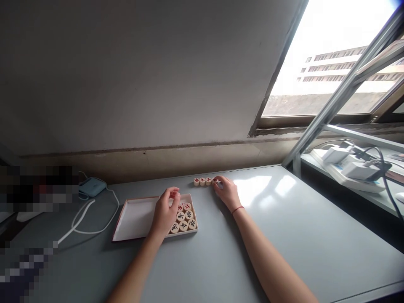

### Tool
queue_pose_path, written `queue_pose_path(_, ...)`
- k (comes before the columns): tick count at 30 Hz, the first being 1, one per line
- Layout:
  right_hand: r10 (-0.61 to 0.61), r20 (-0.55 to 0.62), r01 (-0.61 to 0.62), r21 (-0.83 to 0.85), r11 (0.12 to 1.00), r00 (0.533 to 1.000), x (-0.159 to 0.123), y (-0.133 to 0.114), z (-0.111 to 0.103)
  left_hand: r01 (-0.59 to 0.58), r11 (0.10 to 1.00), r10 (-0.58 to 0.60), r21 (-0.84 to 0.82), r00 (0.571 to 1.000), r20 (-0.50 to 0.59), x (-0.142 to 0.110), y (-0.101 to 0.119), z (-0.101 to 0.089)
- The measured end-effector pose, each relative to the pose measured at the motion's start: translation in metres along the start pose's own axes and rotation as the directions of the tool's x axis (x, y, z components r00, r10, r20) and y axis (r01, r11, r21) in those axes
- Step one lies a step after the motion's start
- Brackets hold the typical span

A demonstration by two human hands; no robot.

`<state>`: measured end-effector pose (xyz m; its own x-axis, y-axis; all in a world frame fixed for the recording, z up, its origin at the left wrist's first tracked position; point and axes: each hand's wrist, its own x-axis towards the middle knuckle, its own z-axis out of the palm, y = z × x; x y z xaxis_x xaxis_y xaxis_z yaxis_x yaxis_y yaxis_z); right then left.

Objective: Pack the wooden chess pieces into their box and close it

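A row of xiangqi pieces (pixel 202 181) with red characters stands near the back edge of the table. At the row's right end, my right hand (pixel 226 190) has its fingers closed on a xiangqi piece (pixel 215 180), partly covered by the fingertips. My left hand (pixel 166 212) is over the box (pixel 194 210), its fingers loosely bent and the thumb apart, with nothing visible in them. Several round pieces (pixel 183 226) with black or red characters sit in the box's right part; the hand hides some of them. The box's lid side (pixel 134 219) lies flat to the left.
A blue device (pixel 92 186) with a white cable (pixel 104 231) rests at the table's left. Chargers and a power strip (pixel 350 170) sit on a shelf at the right, beyond a metal frame post (pixel 328 103). A wall (pixel 142 84) borders the table's back.
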<state>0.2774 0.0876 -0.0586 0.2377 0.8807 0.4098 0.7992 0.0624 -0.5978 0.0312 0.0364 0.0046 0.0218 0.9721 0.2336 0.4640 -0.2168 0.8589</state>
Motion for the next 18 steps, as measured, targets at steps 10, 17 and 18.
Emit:
queue_pose_path(10,0.019,-0.02,-0.019,-0.017,1.0,1.0,-0.0018,-0.0019,0.0023,-0.009,1.0,0.009,0.013,1.0,0.009,0.0017,-0.0047,0.0005)
queue_pose_path(17,0.043,-0.012,-0.044,-0.013,0.999,0.999,-0.0015,-0.0017,0.0023,-0.018,0.999,0.017,0.048,0.999,0.029,0.0009,-0.0024,0.0015)
queue_pose_path(18,0.042,-0.015,-0.042,-0.01,0.999,0.999,-0.0017,-0.0025,0.0015,-0.034,0.997,0.032,0.07,0.999,0.027,0.0016,-0.002,0.0001)
